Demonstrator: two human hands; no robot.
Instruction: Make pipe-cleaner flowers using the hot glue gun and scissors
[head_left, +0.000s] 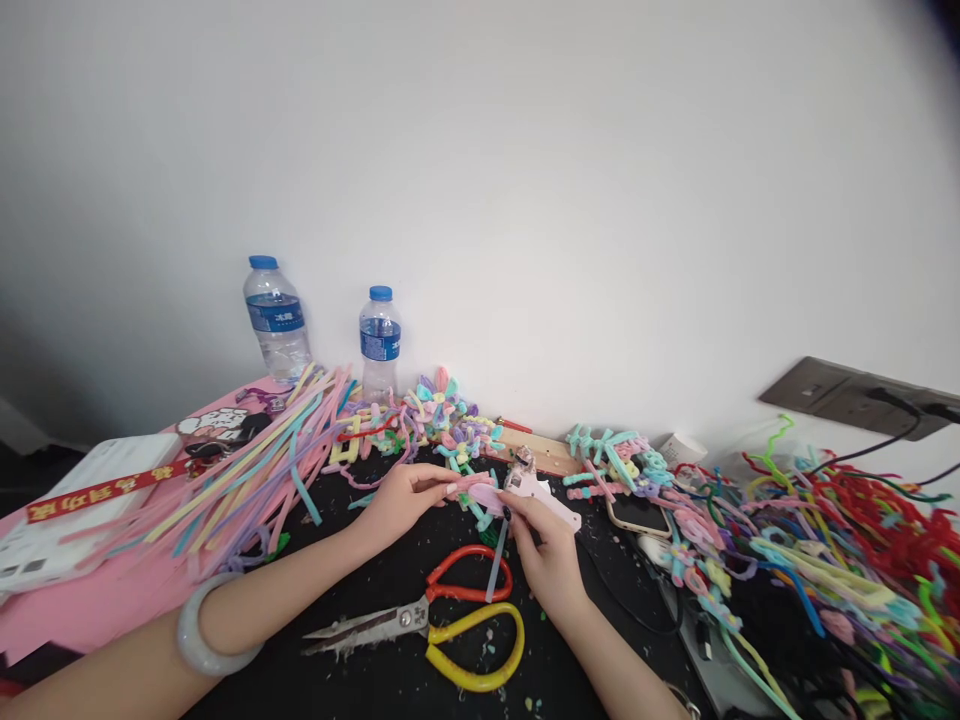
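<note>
My left hand (405,503) pinches one end of a small pink pipe-cleaner piece (480,490) above the black table (390,680). My right hand (546,558) pinches the same piece from the other side, fingers closed. A pale strip hangs down from it. A white glue gun (541,492) lies just behind my right hand. Scissors (442,618) with one red and one yellow handle lie below both hands. I wear a pale bangle (206,632) on my left wrist.
Long pastel pipe cleaners (247,470) fan out at left over a pink mat. Two water bottles (276,320) (379,342) stand against the wall. Finished twisted flowers (450,415) and a tangled heap of pipe cleaners (847,550) fill the right. A phone (637,512) lies nearby.
</note>
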